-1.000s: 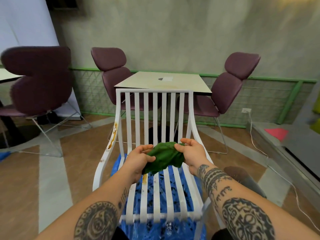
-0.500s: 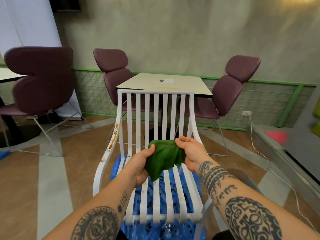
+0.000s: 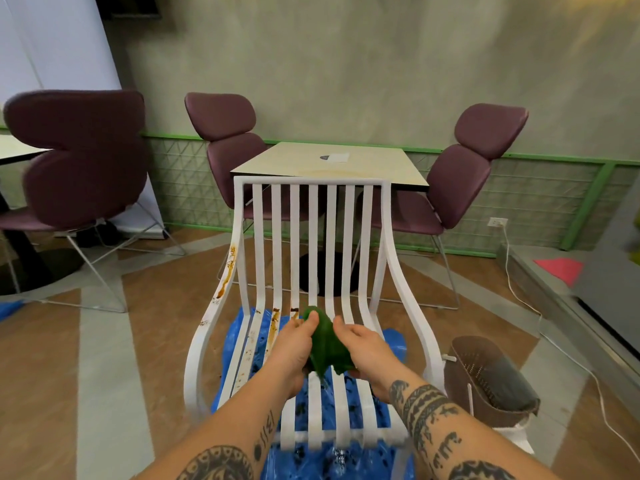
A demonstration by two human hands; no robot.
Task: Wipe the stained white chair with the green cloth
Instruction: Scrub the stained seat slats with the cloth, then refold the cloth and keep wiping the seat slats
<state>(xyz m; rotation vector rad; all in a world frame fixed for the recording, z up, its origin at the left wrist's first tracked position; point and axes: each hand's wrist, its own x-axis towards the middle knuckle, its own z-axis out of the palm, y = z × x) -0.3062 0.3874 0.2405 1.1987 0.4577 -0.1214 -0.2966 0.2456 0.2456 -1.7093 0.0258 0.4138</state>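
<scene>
A white slatted chair [image 3: 394,244] stands in front of me, facing me. Brown-orange stains run down its left armrest and the left seat slats. Just above the seat slats, both hands hold a bunched green cloth [image 3: 327,344] between them. My left hand [image 3: 294,341] grips the cloth's left side, thumb on top. On the cloth's right side, my right hand [image 3: 363,344] holds it with the fingers curled under.
A blue plastic sheet [image 3: 239,330] lies on the floor under the chair. A brown perforated basket [image 3: 485,379] stands right of the chair. Behind are a beige table [image 3: 332,161], purple chairs [image 3: 83,157] and a white cable [image 3: 519,292] along the floor at right.
Both hands have brought the cloth down from in front of the backrest to just above the seat and squeezed it narrower. The view has tilted down.
</scene>
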